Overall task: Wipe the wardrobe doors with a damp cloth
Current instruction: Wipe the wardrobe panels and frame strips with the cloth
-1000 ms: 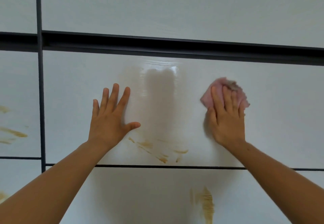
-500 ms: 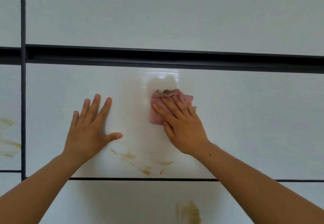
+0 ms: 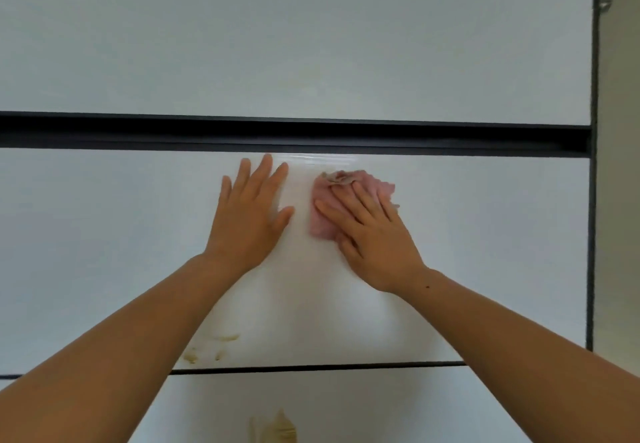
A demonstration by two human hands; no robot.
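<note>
Wiping looks partly done: the right hand [image 3: 374,238], fingers straight, presses the pink cloth [image 3: 322,224] flat on the middle door panel [image 3: 485,252] beside the spread, empty left hand [image 3: 247,221], while brown smears [image 3: 190,357] remain lower left and below.

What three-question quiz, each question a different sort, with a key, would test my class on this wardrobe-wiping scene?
1. True or false: the left hand lies flat on the door panel, holding nothing.
2. The pink cloth is pressed by: A) the right hand; B) the left hand; C) neither.
3. Fill in: brownish smears show near this panel's ____ edge.
Key: 1 true; 2 A; 3 lower.
</note>
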